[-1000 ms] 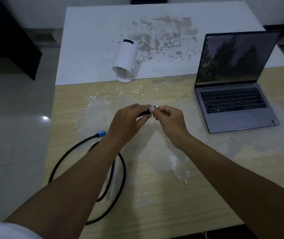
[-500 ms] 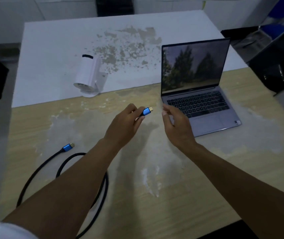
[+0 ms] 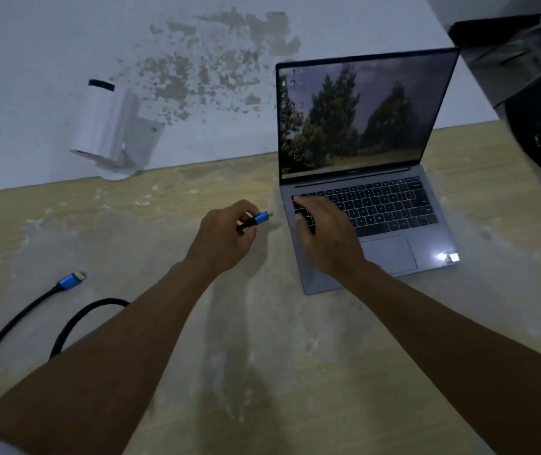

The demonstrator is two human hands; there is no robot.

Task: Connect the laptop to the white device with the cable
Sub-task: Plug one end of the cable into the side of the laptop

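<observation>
cable (image 3: 16, 326) was the thing in play, seen only from the head view: a black lead with blue plugs, looped near the left edge of the table (image 3: 262, 372). its free plug (image 3: 71, 280) lay flat on the wood, joined to nothing. the other plug (image 3: 260, 218) was pinched in the closed fingers of the left hand (image 3: 226, 234), held just above the table with its metal tip aimed at the left side of the laptop (image 3: 370, 198), close by but apart from it. the right hand (image 3: 326, 231) lay open and flat on the left part of the keyboard and palm rest, gripping nothing, seemingly bracing the machine. the laptop stood open, screen lit, toward the right edge. the white device (image 3: 111, 126) stood toward the far left, where the wood met the white surface, well apart from both plugs.

as a judgement, nothing was connected yet: the laptop end was about to go in, though the port itself was not visible, and the device end was left untouched.
</observation>
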